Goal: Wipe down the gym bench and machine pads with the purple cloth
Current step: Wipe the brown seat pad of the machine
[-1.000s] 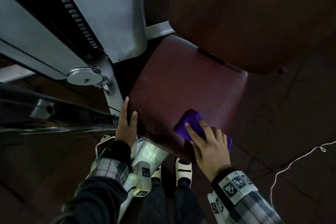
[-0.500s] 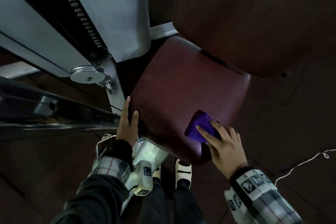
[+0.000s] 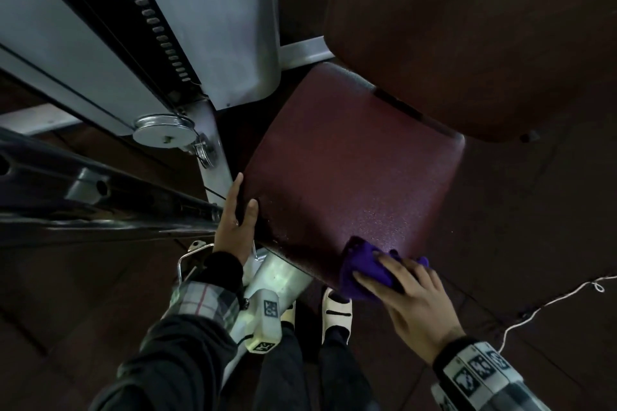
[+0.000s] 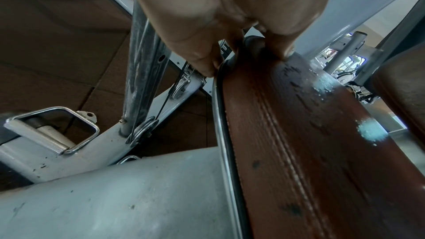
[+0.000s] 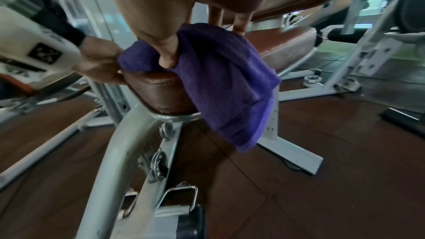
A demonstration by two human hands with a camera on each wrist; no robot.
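Note:
The maroon seat pad (image 3: pixel 350 177) lies under the tilted back pad (image 3: pixel 467 27). The purple cloth (image 3: pixel 362 265) sits on the seat's front right edge and hangs over its rim (image 5: pixel 230 88). My right hand (image 3: pixel 380 269) presses it down with spread fingers, and the thumb (image 5: pixel 168 59) is hooked into a fold. My left hand (image 3: pixel 245 190) grips the seat's front left edge, thumb on top and fingers down the side (image 4: pixel 207 64). Wet droplets (image 4: pixel 370 132) sit on the seat surface.
A grey machine column (image 3: pixel 207 27) with a pulley (image 3: pixel 163 135) stands close on the left, above a dark bar (image 3: pixel 83 197). A metal stirrup handle (image 3: pixel 192 257) lies below my left wrist. My feet (image 3: pixel 337 310) are under the seat front. A white cord (image 3: pixel 551 300) crosses the brown floor.
My right hand slid the cloth from the front middle of the seat to the right, then back onto the front rim, where it now hangs over. The left hand stayed put.

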